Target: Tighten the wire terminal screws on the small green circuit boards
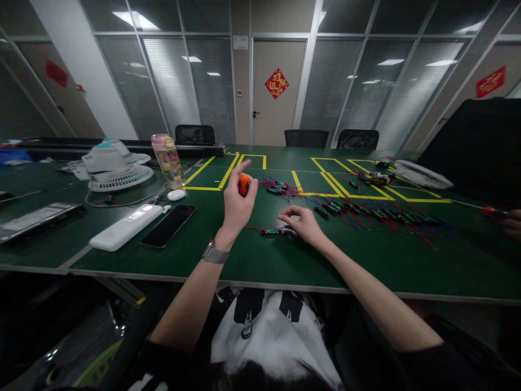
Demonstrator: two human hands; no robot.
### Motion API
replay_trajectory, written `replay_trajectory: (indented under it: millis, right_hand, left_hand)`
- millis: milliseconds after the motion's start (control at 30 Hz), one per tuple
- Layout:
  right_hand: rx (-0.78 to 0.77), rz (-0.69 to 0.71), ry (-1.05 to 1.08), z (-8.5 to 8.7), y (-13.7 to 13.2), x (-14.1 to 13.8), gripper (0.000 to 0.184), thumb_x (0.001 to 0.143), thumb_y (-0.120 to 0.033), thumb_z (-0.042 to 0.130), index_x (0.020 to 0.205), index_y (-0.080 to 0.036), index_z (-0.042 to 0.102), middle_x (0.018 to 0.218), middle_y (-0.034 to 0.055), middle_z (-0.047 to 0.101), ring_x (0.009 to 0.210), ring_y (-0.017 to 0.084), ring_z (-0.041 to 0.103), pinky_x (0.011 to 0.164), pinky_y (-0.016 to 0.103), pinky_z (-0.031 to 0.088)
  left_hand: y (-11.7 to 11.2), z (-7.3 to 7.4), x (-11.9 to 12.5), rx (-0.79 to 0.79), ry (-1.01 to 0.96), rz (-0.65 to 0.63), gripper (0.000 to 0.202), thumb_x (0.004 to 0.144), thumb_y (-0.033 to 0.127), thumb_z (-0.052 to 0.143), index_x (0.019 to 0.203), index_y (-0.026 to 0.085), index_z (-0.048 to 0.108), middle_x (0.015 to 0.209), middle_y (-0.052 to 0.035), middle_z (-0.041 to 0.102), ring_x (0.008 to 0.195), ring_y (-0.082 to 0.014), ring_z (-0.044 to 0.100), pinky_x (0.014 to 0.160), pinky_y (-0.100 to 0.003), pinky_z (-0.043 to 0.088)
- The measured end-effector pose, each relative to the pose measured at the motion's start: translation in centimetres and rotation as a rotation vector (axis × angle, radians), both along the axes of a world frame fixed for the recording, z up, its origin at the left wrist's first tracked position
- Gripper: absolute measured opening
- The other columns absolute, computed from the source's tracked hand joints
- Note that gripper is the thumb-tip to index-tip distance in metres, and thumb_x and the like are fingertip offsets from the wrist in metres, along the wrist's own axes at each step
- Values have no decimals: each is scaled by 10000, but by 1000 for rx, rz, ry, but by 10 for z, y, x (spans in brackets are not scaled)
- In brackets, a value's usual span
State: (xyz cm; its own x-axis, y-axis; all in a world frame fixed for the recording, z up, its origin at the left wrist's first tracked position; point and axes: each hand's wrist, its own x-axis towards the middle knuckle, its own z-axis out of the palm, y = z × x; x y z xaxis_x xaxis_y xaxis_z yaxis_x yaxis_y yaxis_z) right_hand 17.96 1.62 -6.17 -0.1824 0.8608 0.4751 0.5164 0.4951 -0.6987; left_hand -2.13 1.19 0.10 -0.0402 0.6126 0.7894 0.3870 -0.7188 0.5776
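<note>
Head view: the left hand point(235, 206), at centre frame, is closed around an orange tool point(245, 185), raised above the table point(280, 266). The right hand point(307, 225), right of centre, has thumb and forefinger curled toward each other; whether they grip a wire cannot be told. A board point(270, 232) lies just beside it, slightly below centre. More wired boards point(370, 212) lie right of centre; a phone point(169, 225) lies left of centre.

One head-worn camera looks out from above the near edge of the green table point(448, 271), facing forward and down. It has the left hand point(237, 209) and right hand point(304, 225) close by, and past the far edge it reaches the door point(280, 60) opposite.
</note>
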Motion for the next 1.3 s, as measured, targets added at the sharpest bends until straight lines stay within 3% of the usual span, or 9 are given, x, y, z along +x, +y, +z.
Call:
replay_trajectory:
  millis: [67, 133, 200, 300, 367, 633, 1000, 1200, 1300]
  right_hand:
    - [11, -30, 33, 0, 1, 2, 215, 792, -376, 662, 764, -163, 680, 751, 50, 705, 721, 189, 640, 706, 307, 492]
    - [19, -45, 51, 1, 1, 3, 213, 787, -374, 665, 768, -163, 678, 760, 55, 707, 727, 190, 639, 728, 321, 499]
    - [-5, 9, 45, 3, 1, 5, 206, 785, -368, 670, 776, -162, 682, 763, 54, 705, 730, 186, 640, 741, 321, 505]
    - [-71, 237, -68, 2, -2, 6, 174, 777, -337, 693, 761, -163, 690, 796, 43, 698, 747, 170, 641, 734, 292, 502]
    - [-62, 330, -183, 1, -4, 5, 140, 772, -303, 708, 743, -167, 691, 812, 35, 690, 758, 160, 635, 730, 277, 489]
    - [66, 305, -396, 4, -13, 0, 35, 805, -190, 689, 780, -168, 678, 812, 40, 663, 763, 163, 619, 723, 271, 464]
    - [187, 277, -472, 2, -16, 2, 53, 825, -140, 627, 825, -179, 663, 1013, 76, 585, 859, 177, 602, 765, 289, 481]
    - [290, 209, -410, 3, -10, 8, 55, 820, -222, 683, 777, -192, 701, 1115, 96, 569, 1046, 245, 563, 904, 416, 446]
    - [332, 147, -377, 5, -7, 7, 87, 853, -230, 653, 811, -205, 725, 1013, 90, 610, 975, 237, 561, 867, 413, 441]
  left_hand:
    - [-1, 0, -5, -171, 275, -118, 260, 834, 391, 627, 996, 204, 705, 835, -9, 672, 734, -127, 590, 722, -243, 466]
    - [-1, -3, -8, -365, 560, -221, 279, 744, 446, 698, 840, 187, 738, 739, -3, 670, 687, -141, 591, 665, -244, 444]
    - [0, -9, -8, -462, 757, -253, 294, 672, 445, 747, 819, 191, 751, 767, -15, 686, 725, -161, 604, 681, -247, 436]
    - [2, -17, -4, -527, 883, -185, 236, 661, 388, 752, 806, 202, 750, 839, -30, 704, 788, -182, 617, 693, -245, 425]
    - [4, -20, -1, -566, 907, -157, 209, 677, 361, 738, 807, 197, 743, 833, -30, 705, 774, -177, 616, 684, -238, 423]
    - [7, -21, 0, -612, 890, -131, 282, 712, 382, 705, 852, 139, 733, 762, -36, 700, 703, -157, 597, 611, -221, 388]
    - [6, -22, 0, -575, 921, -150, 272, 758, 381, 658, 886, 152, 732, 801, -57, 718, 717, -180, 622, 622, -236, 410]
    - [7, -24, 2, -531, 968, -18, 279, 792, 355, 628, 984, 175, 723, 991, -122, 701, 862, -240, 654, 709, -276, 450]
    - [10, -26, 2, -537, 975, 9, 296, 785, 359, 638, 1005, 179, 718, 1010, -133, 692, 884, -263, 656, 715, -291, 458]
